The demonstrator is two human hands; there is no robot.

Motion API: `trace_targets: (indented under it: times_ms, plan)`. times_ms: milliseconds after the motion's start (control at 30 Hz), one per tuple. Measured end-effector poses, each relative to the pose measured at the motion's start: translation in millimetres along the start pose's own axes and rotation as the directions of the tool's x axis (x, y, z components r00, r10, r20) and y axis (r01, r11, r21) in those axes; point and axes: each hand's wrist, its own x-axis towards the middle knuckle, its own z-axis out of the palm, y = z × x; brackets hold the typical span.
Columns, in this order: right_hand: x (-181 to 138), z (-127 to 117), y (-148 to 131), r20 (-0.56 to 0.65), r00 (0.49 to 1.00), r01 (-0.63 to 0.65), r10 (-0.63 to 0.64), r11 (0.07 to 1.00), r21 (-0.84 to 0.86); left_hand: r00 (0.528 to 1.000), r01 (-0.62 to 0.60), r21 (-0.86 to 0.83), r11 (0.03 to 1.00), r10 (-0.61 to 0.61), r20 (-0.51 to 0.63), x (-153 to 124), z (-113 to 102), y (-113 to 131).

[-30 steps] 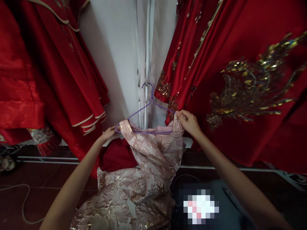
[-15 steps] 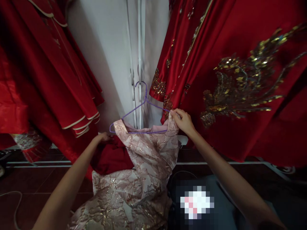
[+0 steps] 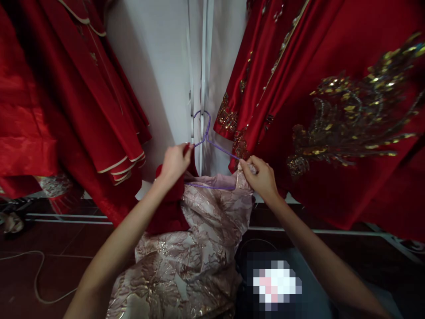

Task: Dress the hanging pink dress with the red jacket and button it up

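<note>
A pale pink dress with a gold floral pattern (image 3: 212, 221) hangs from a purple hanger (image 3: 222, 150) in front of me, its skirt spreading toward the bottom of the view. My right hand (image 3: 264, 179) is closed on the dress's right shoulder strap, by the end of the hanger's arm. My left hand (image 3: 175, 166) pinches a dark red cloth (image 3: 169, 210) at the left arm of the hanger. That cloth drapes down behind my wrist and covers the dress's left shoulder. What kind of garment it is, I cannot make out.
Red garments with pale piping (image 3: 109, 137) hang at the left. On the right hang a red beaded garment (image 3: 245, 102) and red fabric with a gold sequin bird (image 3: 345, 128). White rack poles (image 3: 203, 66) stand behind the hanger. A cable (image 3: 40, 279) lies on the floor.
My left hand has risen and moved right, bringing the red cloth up to the hanger over the dress's left shoulder. My right hand keeps hold of the right strap.
</note>
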Motion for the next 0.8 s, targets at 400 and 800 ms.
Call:
trace_targets:
  times_ms: [400, 800]
  plan:
    - [85, 39, 38, 0.866, 0.495, -0.283, -0.072, 0.929, 0.239, 0.845, 0.194, -0.319, 0.928, 0.008, 0.535, 9, -30, -42]
    - [71, 71, -30, 0.891, 0.117, -0.640, -0.439, 0.652, 0.406, 0.699, 0.561, -0.420, 0.713, -0.136, 0.702, 3, -35, -62]
